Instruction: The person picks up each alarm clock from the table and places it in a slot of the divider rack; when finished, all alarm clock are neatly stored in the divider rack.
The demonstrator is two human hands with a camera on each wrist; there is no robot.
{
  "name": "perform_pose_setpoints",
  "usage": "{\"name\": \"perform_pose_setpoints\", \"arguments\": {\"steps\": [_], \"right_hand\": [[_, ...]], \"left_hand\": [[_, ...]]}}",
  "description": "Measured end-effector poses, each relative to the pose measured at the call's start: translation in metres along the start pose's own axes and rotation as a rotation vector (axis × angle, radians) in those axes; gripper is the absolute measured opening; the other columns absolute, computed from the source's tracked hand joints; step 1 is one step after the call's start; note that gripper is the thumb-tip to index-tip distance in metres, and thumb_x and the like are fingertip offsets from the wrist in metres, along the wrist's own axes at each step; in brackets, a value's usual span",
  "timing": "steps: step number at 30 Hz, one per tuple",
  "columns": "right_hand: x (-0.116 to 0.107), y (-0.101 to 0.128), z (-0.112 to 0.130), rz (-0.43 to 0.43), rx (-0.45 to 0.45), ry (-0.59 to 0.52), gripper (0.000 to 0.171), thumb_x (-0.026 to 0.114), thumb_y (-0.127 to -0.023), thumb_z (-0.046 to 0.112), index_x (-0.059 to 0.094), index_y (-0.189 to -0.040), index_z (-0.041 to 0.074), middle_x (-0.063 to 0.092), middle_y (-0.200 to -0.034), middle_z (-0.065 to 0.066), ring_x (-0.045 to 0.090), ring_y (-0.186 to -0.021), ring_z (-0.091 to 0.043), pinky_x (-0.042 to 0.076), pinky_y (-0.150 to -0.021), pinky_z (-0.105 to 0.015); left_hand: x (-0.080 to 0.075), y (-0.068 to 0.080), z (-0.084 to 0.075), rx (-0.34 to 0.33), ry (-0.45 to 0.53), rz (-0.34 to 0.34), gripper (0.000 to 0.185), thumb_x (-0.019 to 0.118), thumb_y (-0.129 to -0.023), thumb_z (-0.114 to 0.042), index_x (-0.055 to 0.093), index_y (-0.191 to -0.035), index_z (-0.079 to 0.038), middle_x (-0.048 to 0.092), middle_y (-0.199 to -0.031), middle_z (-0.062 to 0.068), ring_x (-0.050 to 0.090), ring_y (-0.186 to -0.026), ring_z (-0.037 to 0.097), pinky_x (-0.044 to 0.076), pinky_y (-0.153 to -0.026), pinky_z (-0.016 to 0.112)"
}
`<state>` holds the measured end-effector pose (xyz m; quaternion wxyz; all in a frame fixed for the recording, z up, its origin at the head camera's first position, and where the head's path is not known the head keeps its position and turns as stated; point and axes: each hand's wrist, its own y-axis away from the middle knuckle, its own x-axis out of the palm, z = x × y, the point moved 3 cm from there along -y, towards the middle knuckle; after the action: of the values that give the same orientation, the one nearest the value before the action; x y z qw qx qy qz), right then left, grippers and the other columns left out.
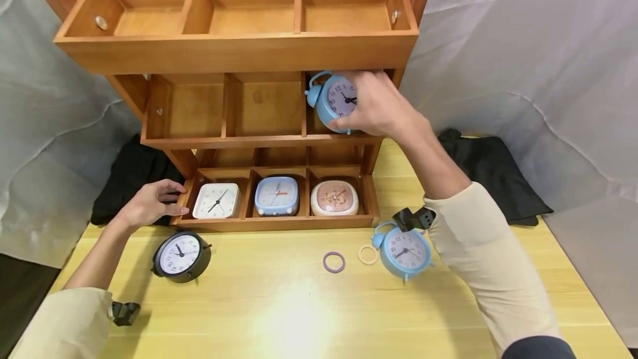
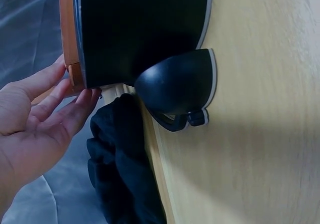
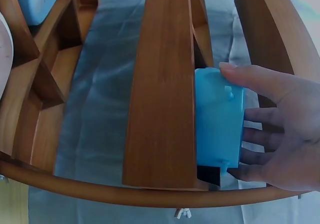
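A blue twin-bell alarm clock sits tilted in the right compartment of the middle shelf tier. My right hand grips it from the right, thumb across the lower front of its dial; in the right wrist view its blue side shows between the thumb and the other fingers. My left hand touches the left end of the wooden rack's bottom tier with its fingertips. Just below that hand, a black alarm clock stands on the table; its dark body fills much of the left wrist view.
The bottom tier holds a white square clock, a blue clock and a pink-faced clock. Another blue twin-bell clock stands under my right forearm, near a purple ring and a beige ring. Black cloth lies at the right.
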<state>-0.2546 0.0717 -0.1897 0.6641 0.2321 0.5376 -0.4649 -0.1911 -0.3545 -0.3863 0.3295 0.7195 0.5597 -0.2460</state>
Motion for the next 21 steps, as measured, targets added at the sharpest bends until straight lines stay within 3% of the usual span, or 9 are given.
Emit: {"name": "perform_pose_setpoints", "arguments": {"steps": [6,14,21], "right_hand": [[0.005,-0.005,-0.002,0.034,-0.003,-0.003,0.083,0.081,-0.071,0.027,0.042,-0.142,0.009,0.051,-0.13,-0.016,0.05,-0.113,-0.03,0.039,-0.101,-0.042],[0.016,-0.017,-0.013,0.099,0.003,-0.016,0.086,0.079,-0.073,0.035,0.038,-0.145,0.013,0.035,-0.149,-0.014,0.037,-0.131,-0.032,0.032,-0.108,-0.046],[0.013,-0.02,-0.009,0.137,-0.012,0.007,0.084,0.08,-0.073,0.03,0.039,-0.143,0.011,0.043,-0.141,-0.014,0.043,-0.122,-0.031,0.035,-0.105,-0.046]], "left_hand": [[-0.003,0.003,-0.002,-0.008,-0.006,-0.003,0.056,0.074,-0.082,-0.021,0.049,-0.123,0.008,0.044,-0.133,0.034,0.046,-0.121,0.052,0.044,-0.095,0.056],[-0.004,0.003,0.0,-0.005,-0.007,-0.019,0.056,0.074,-0.083,-0.021,0.049,-0.123,0.008,0.045,-0.132,0.035,0.046,-0.121,0.052,0.044,-0.094,0.057],[-0.004,0.005,-0.001,-0.003,-0.003,-0.013,0.055,0.074,-0.083,-0.02,0.048,-0.124,0.007,0.043,-0.134,0.034,0.045,-0.122,0.052,0.042,-0.096,0.058]]}}
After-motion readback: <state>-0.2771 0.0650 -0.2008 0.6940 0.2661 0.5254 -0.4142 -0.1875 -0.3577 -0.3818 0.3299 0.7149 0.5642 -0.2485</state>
